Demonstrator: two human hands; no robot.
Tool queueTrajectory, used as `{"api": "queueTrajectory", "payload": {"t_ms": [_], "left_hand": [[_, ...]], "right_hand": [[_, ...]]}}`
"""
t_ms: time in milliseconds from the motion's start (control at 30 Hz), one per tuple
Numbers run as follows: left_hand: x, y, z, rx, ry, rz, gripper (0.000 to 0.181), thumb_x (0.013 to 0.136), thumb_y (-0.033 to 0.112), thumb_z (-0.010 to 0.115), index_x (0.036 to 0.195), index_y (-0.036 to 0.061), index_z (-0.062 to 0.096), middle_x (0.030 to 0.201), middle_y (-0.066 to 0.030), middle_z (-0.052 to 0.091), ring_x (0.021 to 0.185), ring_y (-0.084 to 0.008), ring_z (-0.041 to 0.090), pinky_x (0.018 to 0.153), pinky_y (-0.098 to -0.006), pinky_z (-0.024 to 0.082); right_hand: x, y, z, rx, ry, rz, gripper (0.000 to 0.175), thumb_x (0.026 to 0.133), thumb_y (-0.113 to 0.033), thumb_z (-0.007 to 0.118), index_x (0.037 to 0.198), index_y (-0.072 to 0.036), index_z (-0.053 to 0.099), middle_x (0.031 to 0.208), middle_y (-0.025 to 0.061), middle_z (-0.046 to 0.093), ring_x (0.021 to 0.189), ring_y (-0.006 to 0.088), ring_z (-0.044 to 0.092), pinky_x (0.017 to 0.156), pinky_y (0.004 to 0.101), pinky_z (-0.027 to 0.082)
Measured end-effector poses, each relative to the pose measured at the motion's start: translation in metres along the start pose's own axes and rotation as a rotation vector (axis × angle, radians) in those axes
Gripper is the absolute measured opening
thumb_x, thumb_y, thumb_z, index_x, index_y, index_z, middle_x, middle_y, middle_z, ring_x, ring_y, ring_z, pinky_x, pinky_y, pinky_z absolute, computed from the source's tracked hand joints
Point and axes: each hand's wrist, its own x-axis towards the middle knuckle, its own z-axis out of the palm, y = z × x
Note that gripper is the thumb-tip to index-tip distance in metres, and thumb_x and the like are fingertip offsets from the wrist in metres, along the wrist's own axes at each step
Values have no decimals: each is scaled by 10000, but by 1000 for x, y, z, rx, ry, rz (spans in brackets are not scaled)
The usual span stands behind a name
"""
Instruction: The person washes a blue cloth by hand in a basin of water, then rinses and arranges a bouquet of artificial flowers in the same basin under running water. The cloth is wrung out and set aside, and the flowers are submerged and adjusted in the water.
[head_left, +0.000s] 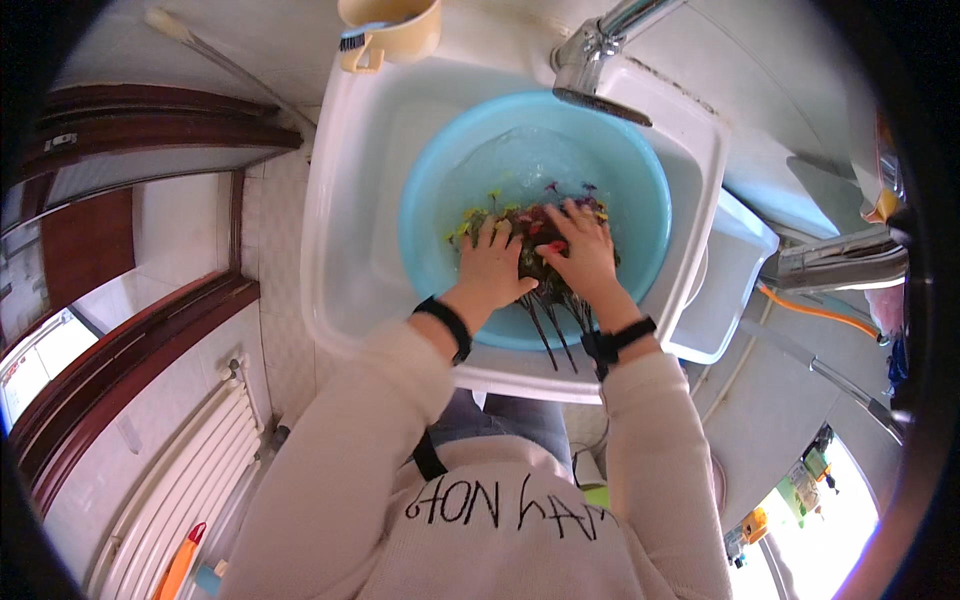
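A round light-blue plastic basin with water in it stands inside the white sink. Bunches of small flowers, yellow on the left and red and purple on the right, lie in the water. Their dark stems reach over the basin's near rim. My left hand rests, fingers spread, on the yellow side. Over the red and purple blooms lies my right hand, its fingers also apart. Both palms face down, and neither hand grips anything that I can see. The flowers beneath the palms are hidden.
A chrome faucet juts over the basin's far right rim. On the sink's far left corner sits a yellow cup with a brush in it. A blue-white plastic tub is right of the sink. A white radiator stands lower left.
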Motion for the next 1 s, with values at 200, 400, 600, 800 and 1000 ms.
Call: {"api": "queueTrajectory", "payload": {"t_ms": [200,400,600,800,1000], "left_hand": [[-32,-11,8,-746,516,-221,794,809,344,631,1413,56,205,1465,-213,136,1354,-409,115,1065,-507,207],[-6,-4,7,-1684,209,-557,861,797,387,671,1408,50,168,1338,-190,362,1215,-305,393,951,-459,378],[-3,3,-3,-2059,133,-224,705,817,261,693,1359,111,269,1185,-107,504,1014,-208,564,807,-343,506],[-21,-16,-8,-1402,481,-133,765,839,321,646,1391,23,210,1319,-208,348,1212,-308,381,981,-403,355],[-24,-8,-3,-142,584,6,879,791,435,633,1454,124,146,1490,-191,93,1370,-376,105,1078,-540,174]], "right_hand": [[-12,28,-15,559,311,473,826,775,-385,695,1408,-91,254,1329,187,403,1203,340,418,1001,411,346],[0,5,8,1513,-229,687,786,788,-368,695,1397,-93,281,1285,126,466,1152,256,468,926,369,421],[-14,-19,-7,1739,-276,556,563,832,-282,661,1297,-73,423,1164,82,555,1042,199,553,872,329,467],[-32,16,-37,1460,36,713,549,852,-338,630,1294,-75,438,1220,67,530,1138,212,497,975,362,377],[-27,13,1,159,320,247,706,871,-409,565,1444,-188,218,1486,133,191,1367,317,193,1062,489,244]]}}
